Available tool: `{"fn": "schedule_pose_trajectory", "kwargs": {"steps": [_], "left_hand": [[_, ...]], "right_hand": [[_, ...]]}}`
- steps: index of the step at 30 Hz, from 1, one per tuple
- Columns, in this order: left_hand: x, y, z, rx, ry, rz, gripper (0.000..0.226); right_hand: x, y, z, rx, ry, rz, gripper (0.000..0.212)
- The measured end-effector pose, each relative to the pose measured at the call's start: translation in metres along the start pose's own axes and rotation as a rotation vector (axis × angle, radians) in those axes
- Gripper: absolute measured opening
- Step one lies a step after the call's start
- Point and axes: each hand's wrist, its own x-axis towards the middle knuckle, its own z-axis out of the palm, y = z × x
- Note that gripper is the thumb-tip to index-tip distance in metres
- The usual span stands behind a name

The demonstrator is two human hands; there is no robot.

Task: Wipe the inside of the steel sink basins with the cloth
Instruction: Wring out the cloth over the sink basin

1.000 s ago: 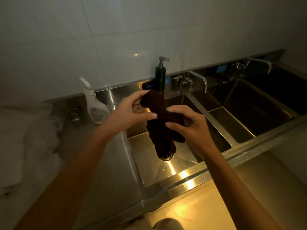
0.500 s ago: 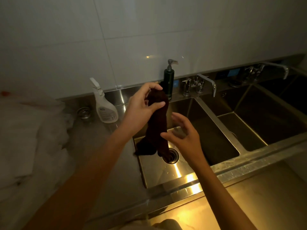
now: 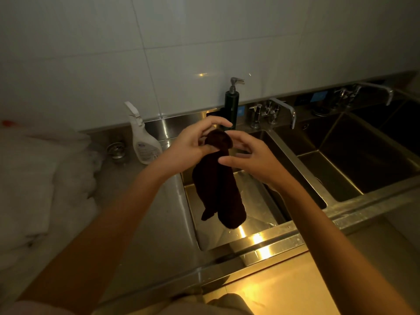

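Your right hand, half a second ago open beside the cloth's lower end, has risen to its top, beside your left hand; the cloth now hangs straighter.

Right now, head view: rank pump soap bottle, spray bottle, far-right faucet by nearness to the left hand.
From the left hand:
1. Pump soap bottle, just behind the hand at the backsplash.
2. Spray bottle, on the counter to its left.
3. Far-right faucet, over the far basins.
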Motion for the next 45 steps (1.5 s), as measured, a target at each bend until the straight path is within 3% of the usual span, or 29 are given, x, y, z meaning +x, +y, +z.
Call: {"fn": "schedule_pose_trajectory", "kwargs": {"steps": [3,9,12,15,17,19,22,27,30,35,39,45], "left_hand": [[0.000,-0.001,0.007,0.061,0.016,0.018,0.043],[-0.007,-0.006,0.020,0.191,0.248,0.015,0.054],[-0.009,-0.012,0.016,0.041,0.261,0.030,0.066],[-0.016,-0.028,-0.002,-0.190,0.093,-0.211,0.081],[-0.023,-0.043,-0.002,-0.121,-0.116,-0.332,0.075],[-0.025,-0.052,0.008,-0.049,-0.199,-0.341,0.059],[-0.019,-0.052,0.018,-0.073,-0.138,-0.331,0.039],[-0.011,-0.046,0.020,-0.228,-0.048,-0.302,0.030],[-0.005,-0.043,0.017,-0.195,0.019,-0.289,0.028],[0.001,-0.035,0.016,-0.036,0.186,-0.217,0.029],[0.002,-0.030,0.016,0.144,0.271,-0.130,0.037],[-0.002,-0.032,0.015,0.015,0.285,-0.187,0.049]], "right_hand": [[0.003,-0.005,0.007,-0.039,0.071,-0.038,0.049],[0.002,-0.008,0.013,0.018,0.169,-0.105,0.041],[-0.001,-0.003,0.012,0.133,0.167,-0.106,0.039],[-0.005,0.002,0.006,0.277,0.199,-0.090,0.032],[-0.007,0.005,0.001,0.339,0.236,-0.092,0.028],[-0.008,0.005,-0.003,0.365,0.255,-0.106,0.027],[-0.009,0.007,-0.005,0.360,0.265,-0.113,0.027],[-0.014,0.013,-0.013,0.373,0.293,-0.104,0.028],[-0.019,0.019,-0.015,0.350,0.293,-0.117,0.030],[-0.026,0.033,-0.017,0.373,0.284,-0.120,0.037],[-0.030,0.042,-0.011,0.251,0.286,-0.129,0.037],[-0.033,0.046,0.013,0.267,0.339,-0.043,0.058]]}}
